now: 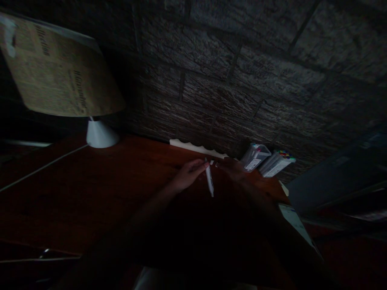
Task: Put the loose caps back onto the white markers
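Note:
In dim light, my left hand [190,172] is closed around the upper end of a white marker [210,182], which points down and slightly right over the wooden desk. Just to the right, my right hand [232,168] is dark and blurred, its fingers drawn together. At its fingertips shows a small pale piece [217,164], too small to name. Another small white piece [212,162] lies between the two hands; I cannot tell whether it is touched.
A lamp with a newsprint-patterned shade [69,76] stands at the left on the brown desk [90,189]. Two clear boxes of markers [254,159] [276,165] are at the back right. A wavy white strip [196,148] lies along the stone wall [211,80]. A pale flat object [294,221] rests near the right edge.

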### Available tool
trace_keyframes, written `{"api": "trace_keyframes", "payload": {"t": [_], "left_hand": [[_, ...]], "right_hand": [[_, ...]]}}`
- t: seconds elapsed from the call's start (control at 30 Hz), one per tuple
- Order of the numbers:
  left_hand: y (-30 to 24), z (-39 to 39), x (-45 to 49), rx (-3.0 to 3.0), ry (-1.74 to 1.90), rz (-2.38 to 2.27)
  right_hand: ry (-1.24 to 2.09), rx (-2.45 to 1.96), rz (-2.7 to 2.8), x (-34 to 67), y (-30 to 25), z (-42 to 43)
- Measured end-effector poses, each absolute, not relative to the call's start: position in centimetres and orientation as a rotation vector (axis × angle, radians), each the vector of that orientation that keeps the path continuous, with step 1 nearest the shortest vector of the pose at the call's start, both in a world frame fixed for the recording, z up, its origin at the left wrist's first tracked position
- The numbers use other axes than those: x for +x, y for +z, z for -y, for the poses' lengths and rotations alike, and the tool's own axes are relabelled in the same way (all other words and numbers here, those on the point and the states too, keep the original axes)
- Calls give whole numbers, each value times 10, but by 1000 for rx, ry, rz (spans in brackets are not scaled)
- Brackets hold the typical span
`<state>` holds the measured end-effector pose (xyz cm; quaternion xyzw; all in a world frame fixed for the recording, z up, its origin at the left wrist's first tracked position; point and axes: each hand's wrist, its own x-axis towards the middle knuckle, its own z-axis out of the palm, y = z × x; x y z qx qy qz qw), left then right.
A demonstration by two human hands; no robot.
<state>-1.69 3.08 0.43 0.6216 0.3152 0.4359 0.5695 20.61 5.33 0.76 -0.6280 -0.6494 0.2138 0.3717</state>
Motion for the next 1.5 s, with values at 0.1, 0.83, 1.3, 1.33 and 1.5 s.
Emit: {"api": "trace_keyframes", "payload": {"t": [0.1, 0.83, 1.3, 1.33, 1.5], "left_hand": [[4, -30, -16, 1296, 988, -618], [27, 15, 1, 1271, 727, -710], [25, 13, 5, 1408, 763, -800], [25, 13, 4, 1399, 755, -810], [21, 9, 3, 1302, 794, -783]], "right_hand": [[602, -1618, 1648, 198, -1, -58], [1203, -1010, 957, 202, 28, 58], [977, -1054, 1412, 195, 19, 58], [961, -1050, 1418, 195, 19, 58], [902, -1056, 1292, 196, 17, 53]]}}
